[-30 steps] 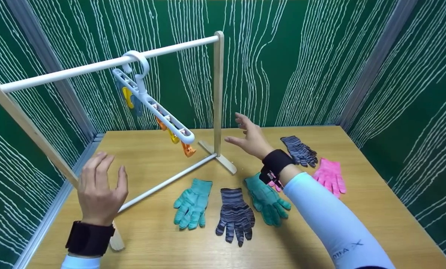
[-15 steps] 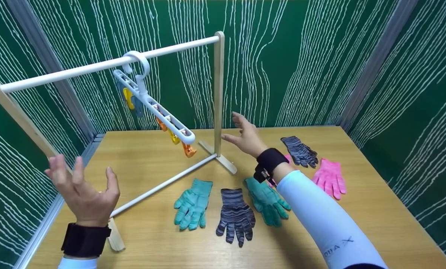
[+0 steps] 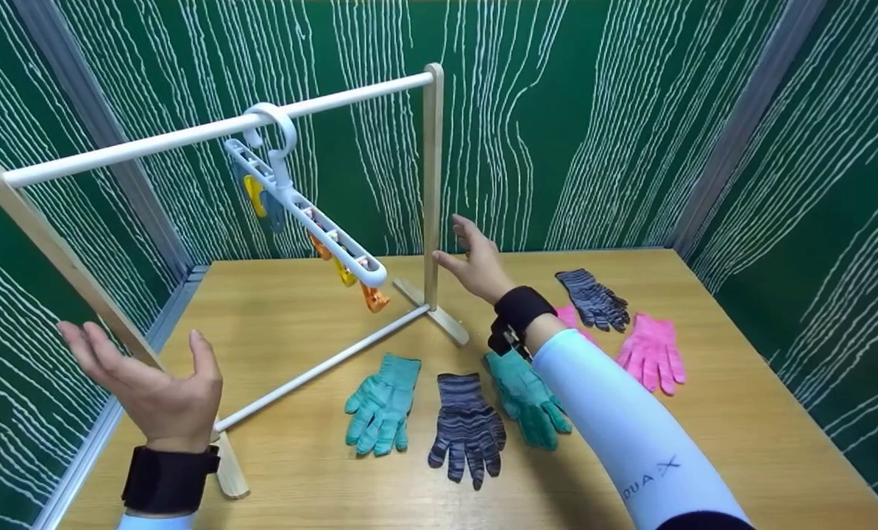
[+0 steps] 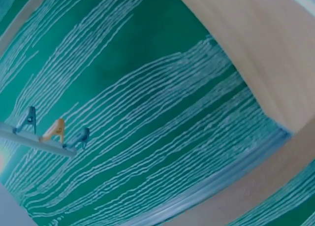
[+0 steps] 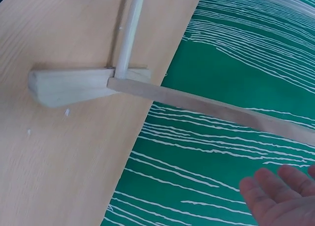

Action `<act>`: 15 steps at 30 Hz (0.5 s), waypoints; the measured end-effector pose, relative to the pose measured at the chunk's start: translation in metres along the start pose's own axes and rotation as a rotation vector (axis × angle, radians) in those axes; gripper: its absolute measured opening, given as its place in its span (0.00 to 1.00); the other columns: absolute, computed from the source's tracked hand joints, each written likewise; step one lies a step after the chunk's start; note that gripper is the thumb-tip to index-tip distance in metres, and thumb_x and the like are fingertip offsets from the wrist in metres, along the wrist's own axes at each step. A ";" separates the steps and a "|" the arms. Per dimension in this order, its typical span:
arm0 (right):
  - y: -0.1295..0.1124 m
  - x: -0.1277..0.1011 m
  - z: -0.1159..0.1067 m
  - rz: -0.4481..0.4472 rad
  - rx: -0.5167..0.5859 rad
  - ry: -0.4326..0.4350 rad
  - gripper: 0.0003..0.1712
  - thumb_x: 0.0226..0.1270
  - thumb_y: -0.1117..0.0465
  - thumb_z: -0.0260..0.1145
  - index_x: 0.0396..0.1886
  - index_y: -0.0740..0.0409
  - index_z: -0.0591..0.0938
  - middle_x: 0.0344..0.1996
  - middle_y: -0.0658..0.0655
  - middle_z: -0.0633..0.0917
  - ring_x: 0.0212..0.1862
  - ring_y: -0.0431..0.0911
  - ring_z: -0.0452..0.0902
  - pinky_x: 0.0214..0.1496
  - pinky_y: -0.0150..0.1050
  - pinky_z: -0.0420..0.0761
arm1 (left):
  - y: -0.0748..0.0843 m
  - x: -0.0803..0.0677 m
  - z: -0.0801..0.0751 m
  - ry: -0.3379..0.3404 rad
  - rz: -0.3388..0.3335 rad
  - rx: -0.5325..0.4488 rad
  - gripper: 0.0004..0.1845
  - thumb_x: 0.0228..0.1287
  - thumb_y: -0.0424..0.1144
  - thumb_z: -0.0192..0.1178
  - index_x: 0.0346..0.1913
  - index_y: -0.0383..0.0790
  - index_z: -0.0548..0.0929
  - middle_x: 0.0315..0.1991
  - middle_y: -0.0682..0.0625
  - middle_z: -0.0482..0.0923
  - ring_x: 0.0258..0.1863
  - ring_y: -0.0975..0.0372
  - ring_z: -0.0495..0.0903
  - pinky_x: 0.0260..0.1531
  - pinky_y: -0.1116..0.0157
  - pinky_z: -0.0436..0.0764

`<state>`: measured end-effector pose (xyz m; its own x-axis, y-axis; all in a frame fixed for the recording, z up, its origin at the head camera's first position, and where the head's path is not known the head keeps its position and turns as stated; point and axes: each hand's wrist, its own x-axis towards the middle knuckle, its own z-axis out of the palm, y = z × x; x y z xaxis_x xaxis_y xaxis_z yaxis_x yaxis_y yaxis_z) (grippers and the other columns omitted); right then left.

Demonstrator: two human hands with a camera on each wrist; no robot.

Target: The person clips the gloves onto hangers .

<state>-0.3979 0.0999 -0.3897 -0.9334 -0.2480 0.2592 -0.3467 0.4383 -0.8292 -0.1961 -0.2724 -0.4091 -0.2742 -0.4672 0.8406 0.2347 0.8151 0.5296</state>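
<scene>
My left hand (image 3: 155, 397) is held up with fingers spread, beside the left wooden post (image 3: 63, 258) of a drying rack, and holds nothing. My right hand (image 3: 475, 265) hovers just right of the rack's right post (image 3: 433, 191), thumb apart from the fingers, also with nothing in it. In the right wrist view its fingertips (image 5: 266, 186) show at the lower right, below that post. A pale blue clip hanger (image 3: 291, 195) hooks over the rack's white top bar (image 3: 151, 143). Yellow, blue and orange clips hang from it; in the left wrist view a yellow clip (image 4: 54, 131) sits between two blue ones.
On the wooden table (image 3: 321, 456) lie a green glove (image 3: 385, 405), a striped grey glove (image 3: 468, 427) and another green glove (image 3: 523, 397). Farther right are a second striped glove (image 3: 592, 298) and a pink glove (image 3: 652, 353); my right arm partly hides more pink. Green walls surround the table.
My left hand has shifted left and turned so that its fingers spread outward. My right hand has drifted slightly left, closer to the right post. The gloves and hanger stay put.
</scene>
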 end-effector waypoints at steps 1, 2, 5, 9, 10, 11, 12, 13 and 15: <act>0.000 0.001 0.001 0.008 0.005 0.000 0.45 0.82 0.53 0.69 0.88 0.57 0.57 0.84 0.67 0.66 0.82 0.65 0.65 0.82 0.60 0.72 | -0.001 0.000 -0.001 -0.016 -0.021 0.006 0.46 0.69 0.44 0.65 0.78 0.21 0.54 0.84 0.22 0.46 0.87 0.38 0.48 0.88 0.56 0.46; -0.001 0.002 0.002 0.015 0.007 0.000 0.45 0.82 0.53 0.68 0.88 0.57 0.57 0.84 0.67 0.66 0.83 0.64 0.64 0.82 0.60 0.72 | -0.001 0.000 -0.001 -0.033 -0.041 0.012 0.47 0.70 0.44 0.64 0.79 0.21 0.53 0.85 0.23 0.45 0.88 0.39 0.47 0.88 0.57 0.45; -0.001 0.005 0.005 0.029 0.010 -0.006 0.46 0.82 0.54 0.68 0.89 0.57 0.56 0.84 0.67 0.65 0.83 0.64 0.64 0.82 0.59 0.72 | -0.004 0.000 -0.002 -0.079 -0.084 0.015 0.47 0.73 0.43 0.63 0.82 0.22 0.50 0.86 0.26 0.43 0.88 0.42 0.46 0.88 0.59 0.45; -0.002 0.010 0.007 0.051 0.020 -0.008 0.47 0.82 0.54 0.68 0.89 0.56 0.55 0.84 0.67 0.64 0.83 0.64 0.63 0.82 0.59 0.72 | -0.004 0.001 -0.003 -0.112 -0.162 -0.033 0.48 0.75 0.38 0.63 0.84 0.23 0.46 0.87 0.31 0.46 0.86 0.46 0.53 0.88 0.60 0.49; -0.002 0.011 0.007 0.057 0.020 -0.007 0.47 0.82 0.54 0.69 0.89 0.56 0.55 0.84 0.67 0.64 0.83 0.64 0.63 0.82 0.59 0.72 | -0.004 0.002 -0.002 -0.117 -0.185 -0.046 0.48 0.76 0.38 0.63 0.85 0.24 0.45 0.87 0.32 0.47 0.85 0.47 0.55 0.87 0.60 0.51; -0.002 0.013 0.008 0.061 0.018 -0.004 0.48 0.81 0.54 0.69 0.89 0.56 0.55 0.84 0.67 0.64 0.83 0.64 0.63 0.82 0.59 0.72 | -0.004 0.002 -0.002 -0.124 -0.206 -0.054 0.48 0.76 0.37 0.63 0.85 0.25 0.44 0.87 0.33 0.48 0.84 0.47 0.57 0.87 0.60 0.52; -0.002 0.014 0.008 0.066 0.015 -0.001 0.48 0.81 0.54 0.70 0.89 0.56 0.55 0.84 0.67 0.64 0.83 0.64 0.63 0.82 0.59 0.72 | -0.004 0.003 -0.002 -0.129 -0.223 -0.064 0.48 0.76 0.36 0.63 0.85 0.26 0.44 0.87 0.34 0.48 0.84 0.47 0.58 0.87 0.59 0.53; -0.002 0.016 0.009 0.069 0.013 0.003 0.48 0.81 0.54 0.70 0.89 0.56 0.55 0.84 0.67 0.64 0.83 0.64 0.64 0.82 0.59 0.72 | -0.005 0.003 -0.001 -0.135 -0.241 -0.070 0.48 0.77 0.36 0.63 0.86 0.27 0.44 0.87 0.35 0.49 0.83 0.48 0.60 0.87 0.59 0.54; -0.002 0.019 0.010 0.073 0.003 0.009 0.48 0.80 0.53 0.70 0.89 0.56 0.55 0.84 0.66 0.65 0.82 0.63 0.65 0.82 0.59 0.72 | -0.005 0.003 -0.001 -0.149 -0.271 -0.086 0.47 0.78 0.36 0.62 0.86 0.29 0.43 0.87 0.36 0.49 0.83 0.49 0.60 0.87 0.59 0.55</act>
<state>-0.4140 0.0862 -0.3882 -0.9569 -0.2076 0.2030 -0.2778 0.4519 -0.8477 -0.1977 -0.2786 -0.4093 -0.4695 -0.6027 0.6453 0.2106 0.6333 0.7447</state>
